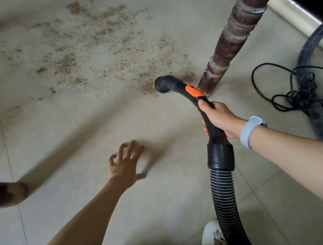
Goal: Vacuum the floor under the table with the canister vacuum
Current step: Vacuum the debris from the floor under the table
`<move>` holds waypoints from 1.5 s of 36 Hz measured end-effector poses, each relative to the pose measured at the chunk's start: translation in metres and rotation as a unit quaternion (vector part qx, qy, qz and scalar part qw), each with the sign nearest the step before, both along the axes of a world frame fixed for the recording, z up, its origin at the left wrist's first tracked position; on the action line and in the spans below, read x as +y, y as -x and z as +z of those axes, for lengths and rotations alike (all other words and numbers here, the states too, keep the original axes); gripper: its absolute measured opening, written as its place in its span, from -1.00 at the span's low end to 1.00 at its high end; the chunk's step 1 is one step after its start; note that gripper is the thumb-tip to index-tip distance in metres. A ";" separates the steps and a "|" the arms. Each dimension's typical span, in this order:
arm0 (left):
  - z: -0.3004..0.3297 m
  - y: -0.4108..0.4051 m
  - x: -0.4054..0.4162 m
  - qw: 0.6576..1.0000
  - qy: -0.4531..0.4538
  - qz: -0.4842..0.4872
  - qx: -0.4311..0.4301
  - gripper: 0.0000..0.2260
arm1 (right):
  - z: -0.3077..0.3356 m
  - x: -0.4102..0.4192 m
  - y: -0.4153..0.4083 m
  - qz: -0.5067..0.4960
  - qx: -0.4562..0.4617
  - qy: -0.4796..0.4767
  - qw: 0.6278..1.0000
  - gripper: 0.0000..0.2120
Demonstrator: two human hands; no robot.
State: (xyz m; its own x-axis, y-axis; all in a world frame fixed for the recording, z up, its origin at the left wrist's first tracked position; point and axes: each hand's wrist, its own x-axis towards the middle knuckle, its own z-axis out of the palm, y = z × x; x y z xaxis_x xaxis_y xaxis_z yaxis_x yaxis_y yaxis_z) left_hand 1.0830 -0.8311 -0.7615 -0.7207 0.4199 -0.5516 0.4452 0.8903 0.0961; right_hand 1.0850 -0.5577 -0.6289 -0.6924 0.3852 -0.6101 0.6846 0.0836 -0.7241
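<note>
The vacuum handle (204, 109) is grasped by the right hand (219, 118), its nozzle (163, 84) beside the table leg (229, 39), at the sawdust (92, 40); the left hand (126, 163) is released, fingers spread.

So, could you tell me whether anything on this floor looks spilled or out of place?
Yes: brown sawdust-like debris is scattered over the pale tiles, thickest left of the table leg. The hose nozzle, held by the right hand, sits at its near edge. A black cord lies tangled at right.
</note>
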 end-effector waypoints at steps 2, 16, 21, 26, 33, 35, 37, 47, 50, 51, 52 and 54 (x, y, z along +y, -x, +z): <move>0.000 0.000 0.000 1.000 -0.003 0.001 0.002 -0.16 | 0.000 -0.001 0.000 0.001 -0.002 0.008 1.000 -0.70; -0.001 0.000 0.000 1.000 -0.004 0.001 0.006 -0.16 | 0.002 0.003 -0.005 0.005 -0.016 0.020 1.000 -0.69; -0.001 0.000 0.000 1.000 -0.003 0.000 0.006 -0.15 | 0.004 0.004 -0.009 0.020 -0.014 0.012 1.000 -0.70; 0.000 0.000 0.001 1.000 -0.005 0.003 0.003 -0.15 | 0.004 0.002 -0.012 0.047 -0.016 0.000 0.999 -0.71; 0.003 -0.001 0.003 1.000 -0.006 0.002 0.000 -0.18 | -0.001 -0.003 -0.006 0.049 -0.014 -0.018 0.999 -0.71; 0.003 -0.001 0.003 1.000 -0.008 0.001 0.004 -0.18 | -0.002 -0.006 0.001 0.043 -0.011 -0.026 0.999 -0.71; 0.003 -0.001 0.002 1.000 -0.010 0.001 0.006 -0.18 | -0.003 -0.009 0.009 0.035 -0.010 -0.039 0.999 -0.70; 0.002 -0.001 0.001 1.000 -0.015 0.003 0.004 -0.20 | -0.002 -0.018 0.038 0.012 -0.011 -0.021 1.000 -0.71; 0.001 -0.001 0.001 1.000 -0.018 0.004 0.002 -0.19 | -0.001 -0.016 0.032 0.025 -0.014 -0.010 1.000 -0.70; 0.001 -0.002 0.001 1.000 -0.018 0.004 0.003 -0.19 | 0.000 -0.015 0.029 0.029 -0.016 -0.009 0.999 -0.70; 0.001 -0.002 0.001 1.000 -0.018 0.004 0.005 -0.18 | 0.001 -0.014 0.026 0.031 -0.020 -0.009 0.999 -0.70; 0.001 -0.002 0.001 1.000 -0.020 0.005 0.005 -0.19 | 0.002 -0.011 0.019 0.029 -0.026 -0.001 0.999 -0.70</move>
